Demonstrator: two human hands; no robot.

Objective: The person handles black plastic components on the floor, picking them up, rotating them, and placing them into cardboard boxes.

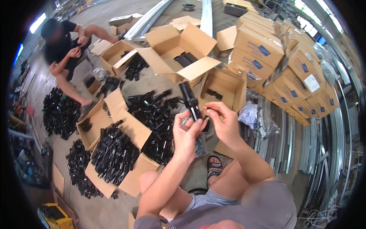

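A long black part (pixel 188 96), of a kind I cannot name, is gripped in my left hand (pixel 184 133), its length pointing up and away from me. My right hand (pixel 224 121) is held close to its lower end, thumb and fingertips pinched around something small that I cannot make out. Below my hands a clear plastic bag (pixel 200 148) with small metal pieces is partly hidden. Left of them spreads a heap of similar black parts (pixel 150 112). An open carton (pixel 139 131) nearer to me is filled with more such pieces (pixel 114 154).
Beyond my hands stand a large open carton (pixel 166 45) and a smaller carton (pixel 228 89), each with a few black parts. Stacked closed cartons (pixel 259 45) rise at right, above metal profiles (pixel 301 149). A co-worker (pixel 63 45) sits far left beside another black heap (pixel 61 112).
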